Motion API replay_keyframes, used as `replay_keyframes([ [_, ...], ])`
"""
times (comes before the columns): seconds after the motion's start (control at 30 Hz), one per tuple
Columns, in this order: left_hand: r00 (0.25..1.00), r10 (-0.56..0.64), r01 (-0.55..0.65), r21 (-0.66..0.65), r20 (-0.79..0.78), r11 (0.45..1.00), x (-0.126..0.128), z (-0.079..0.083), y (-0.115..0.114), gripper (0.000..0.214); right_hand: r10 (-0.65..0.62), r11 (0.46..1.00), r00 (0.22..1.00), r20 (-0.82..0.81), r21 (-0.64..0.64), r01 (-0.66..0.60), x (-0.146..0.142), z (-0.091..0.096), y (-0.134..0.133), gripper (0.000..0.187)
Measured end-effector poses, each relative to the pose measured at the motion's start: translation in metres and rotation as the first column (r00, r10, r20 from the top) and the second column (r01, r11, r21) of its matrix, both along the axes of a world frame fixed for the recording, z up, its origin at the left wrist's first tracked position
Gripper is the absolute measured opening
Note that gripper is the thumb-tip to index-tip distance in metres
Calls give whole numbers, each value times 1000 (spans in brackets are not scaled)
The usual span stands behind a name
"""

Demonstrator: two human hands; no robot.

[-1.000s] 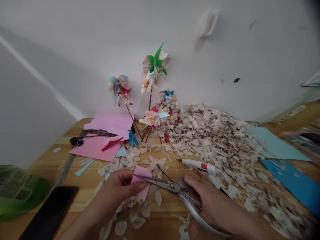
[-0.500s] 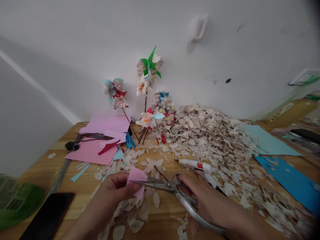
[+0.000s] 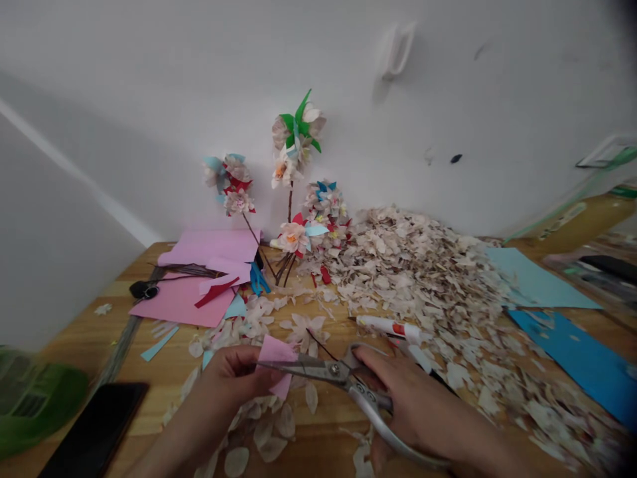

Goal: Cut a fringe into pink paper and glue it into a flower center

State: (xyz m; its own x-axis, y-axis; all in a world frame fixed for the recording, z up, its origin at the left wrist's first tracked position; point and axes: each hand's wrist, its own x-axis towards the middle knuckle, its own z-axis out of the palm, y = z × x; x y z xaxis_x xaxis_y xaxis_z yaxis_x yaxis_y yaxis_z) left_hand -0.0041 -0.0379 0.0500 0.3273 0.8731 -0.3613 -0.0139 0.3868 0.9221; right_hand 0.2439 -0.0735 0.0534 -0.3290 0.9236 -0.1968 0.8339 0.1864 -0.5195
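Two hands: left hand [image 3: 231, 388] pinching pink paper [image 3: 275, 350], right hand [image 3: 415, 408] gripping scissors [image 3: 334, 369].

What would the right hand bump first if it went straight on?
The right hand would probably meet the pink paper in the left hand, just past the tips of its scissors, though depth is hard to judge.

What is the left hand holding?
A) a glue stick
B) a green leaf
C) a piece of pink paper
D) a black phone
C: the left hand pinches a piece of pink paper, while the right hand holds the scissors.
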Motion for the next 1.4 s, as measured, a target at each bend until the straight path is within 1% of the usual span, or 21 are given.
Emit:
replay_keyframes([
  [0.17,999,27,-25,-44,47,999,1,3,0,22,-25,1000,1000,14,-11,25,-1,1,-1,54],
  [0.3,997,21,-14,-94,70,996,1,4,0,25,-28,999,999,24,-36,29,0,0,-2,53],
  [0.43,997,30,-24,-88,73,996,1,4,0,26,-36,999,998,46,-25,37,1,-5,-2,54],
  [0.53,997,38,-34,-80,60,996,0,4,0,24,-10,1000,1000,2,-12,10,4,-8,-1,53],
  [0.6,998,46,-42,-76,53,996,-2,4,1,23,14,1000,999,-48,8,-13,6,-9,0,57],
  [0.67,998,45,-42,-67,52,997,-3,3,2,25,27,1000,997,-79,13,-26,7,-9,2,67],
  [0.73,998,47,-45,-55,50,998,-3,1,2,26,23,1000,997,-73,-12,-24,8,-8,2,74],
  [0.8,998,55,-53,-44,43,998,-3,-1,2,26,27,999,998,-55,-41,-29,7,-8,2,76],
  [0.93,998,60,-59,-45,29,997,-2,-3,2,24,43,999,998,-54,-21,-45,5,-10,0,66],
  [1.03,998,63,-63,-44,12,997,-1,-2,1,24,29,1000,998,-48,-6,-30,4,-11,-1,61],
  [1.2,999,32,-32,-31,10,999,-1,-3,1,28,19,1000,999,-49,1,-19,2,-7,0,61],
  [1.3,999,29,-29,-28,16,999,-2,-3,1,25,9,999,999,-36,40,-8,2,-6,0,58],
  [1.4,999,27,-26,-34,20,999,-1,-2,1,26,-4,998,1000,-7,65,4,1,-7,0,61],
])
